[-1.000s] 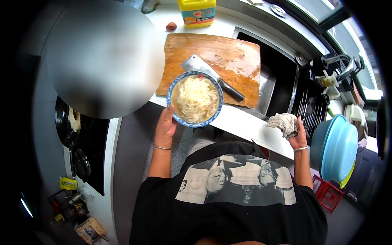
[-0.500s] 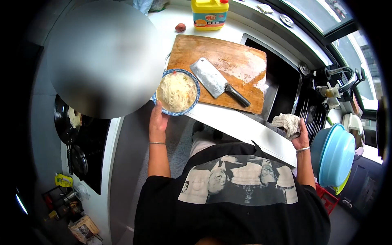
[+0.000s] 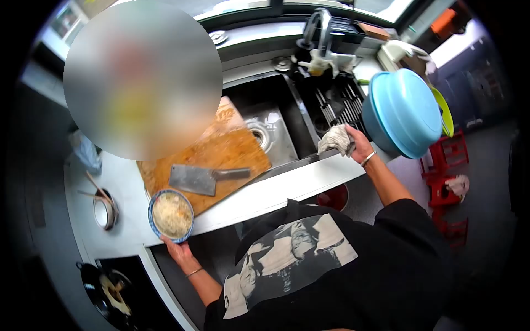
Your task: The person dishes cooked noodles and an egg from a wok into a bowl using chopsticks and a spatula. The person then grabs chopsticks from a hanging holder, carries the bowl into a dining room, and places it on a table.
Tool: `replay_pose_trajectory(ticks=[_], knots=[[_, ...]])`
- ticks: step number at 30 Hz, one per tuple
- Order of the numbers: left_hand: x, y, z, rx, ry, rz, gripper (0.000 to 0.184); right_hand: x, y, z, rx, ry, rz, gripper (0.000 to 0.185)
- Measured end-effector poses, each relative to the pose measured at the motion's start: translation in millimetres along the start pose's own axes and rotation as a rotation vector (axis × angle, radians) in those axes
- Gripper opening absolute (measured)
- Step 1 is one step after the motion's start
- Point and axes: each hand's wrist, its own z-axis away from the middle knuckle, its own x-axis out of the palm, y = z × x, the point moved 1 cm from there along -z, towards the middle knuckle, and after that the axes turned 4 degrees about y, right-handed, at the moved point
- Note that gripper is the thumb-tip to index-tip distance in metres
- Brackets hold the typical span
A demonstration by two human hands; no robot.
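A blue-rimmed bowl of noodles (image 3: pixel 171 215) is at the counter's edge, by the near left corner of the wooden cutting board (image 3: pixel 221 160). My left hand (image 3: pixel 178 252) has its fingers on the bowl's near rim; their undersides are hidden. On the board lies a cleaver (image 3: pixel 193 179) with its dark handle to the right. My right hand (image 3: pixel 359 144) grips a crumpled, pale cloth (image 3: pixel 335 140) beside the sink's front edge.
Behind the board is a sink (image 3: pixel 281 132), with a faucet (image 3: pixel 317 33) beyond. A blue basin (image 3: pixel 406 113) stands right of the cloth. At left are a pot with utensils (image 3: pixel 103 212) and a pan on the stove (image 3: pixel 105 298). A blurred disc covers the upper left.
The view has turned toward the sink and window. The bowl has moved left relative to the board, with my left hand still on it. My right hand still holds the cloth.
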Motion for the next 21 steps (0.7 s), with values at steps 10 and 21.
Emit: replay_pose_trajectory(ticks=[10,21], knots=[[14,19,-9,-0.090,0.109,-0.044,0.069,19,-139,-43,-0.560,0.190,0.640,0.029],[-25,54,48,0.058,0.142,-0.187,0.056,-17,-153,-306,-1.176,0.266,1.934,0.056]])
